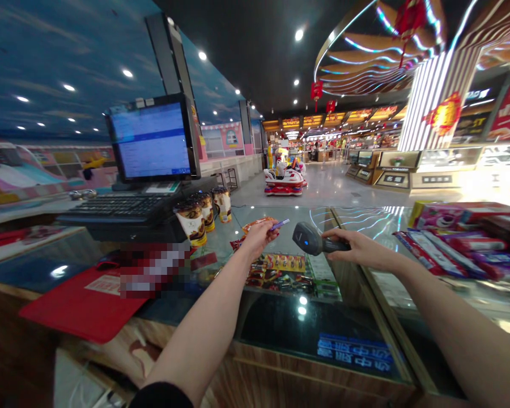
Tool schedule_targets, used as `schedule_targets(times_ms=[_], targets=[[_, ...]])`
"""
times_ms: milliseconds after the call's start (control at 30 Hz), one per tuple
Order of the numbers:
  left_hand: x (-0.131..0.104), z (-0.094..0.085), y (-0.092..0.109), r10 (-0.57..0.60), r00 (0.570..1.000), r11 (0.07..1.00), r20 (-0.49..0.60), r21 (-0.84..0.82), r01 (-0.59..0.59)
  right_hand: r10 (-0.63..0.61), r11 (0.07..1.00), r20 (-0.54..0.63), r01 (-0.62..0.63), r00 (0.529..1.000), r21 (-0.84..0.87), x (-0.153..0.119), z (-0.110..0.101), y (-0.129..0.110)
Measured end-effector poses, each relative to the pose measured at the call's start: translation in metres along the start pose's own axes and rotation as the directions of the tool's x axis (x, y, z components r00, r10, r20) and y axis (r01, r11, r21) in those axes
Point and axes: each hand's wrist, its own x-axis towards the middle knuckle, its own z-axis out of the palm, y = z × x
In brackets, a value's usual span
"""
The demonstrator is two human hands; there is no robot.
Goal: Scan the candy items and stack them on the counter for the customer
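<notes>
Above the glass counter, my left hand (260, 239) is closed on a thin purple stick-like item (280, 224) that points to the right. A red and orange snack packet (257, 224) is just behind that hand. My right hand (352, 248) grips the handle of a dark barcode scanner (308, 238), whose head faces left toward the purple item, with a gap between them. A small blue light shows on the scanner. Beneath the glass, several small packaged goods (280, 277) are on display.
At the left stand a monitor (153, 139) and a keyboard (119, 208), with a red mat (85, 300) in front. Several patterned cups (192, 224) are beside the keyboard. Packaged sweets (463, 243) lie at the right. Beyond the counter is a white and red ride-on toy (284, 180).
</notes>
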Motion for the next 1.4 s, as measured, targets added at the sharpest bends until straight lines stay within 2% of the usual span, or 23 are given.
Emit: schedule_targets(times_ms=[567,800,1033,1400], targets=[[-0.0046,0.0,0.0011,-0.015,0.998,0.999,0.055,0.034,0.013,-0.001,1.0,0.012,0.001,1.0,0.006,-0.0005,-0.0013,0.0051],[-0.0033,-0.0023,-0.0004,0.005,0.999,0.999,0.039,0.034,-0.006,0.014,1.0,0.018,-0.014,1.0,-0.009,-0.0008,-0.0016,0.0036],[-0.0037,-0.002,0.0007,0.003,1.0,0.998,0.02,0.055,-0.005,0.052,0.996,0.124,-0.042,0.991,-0.083,0.0014,0.0023,0.0053],[-0.0025,-0.0032,0.0005,0.032,0.999,0.997,0.038,0.065,-0.034,0.067,0.993,0.178,-0.048,0.982,-0.11,-0.0001,0.0074,0.0008]])
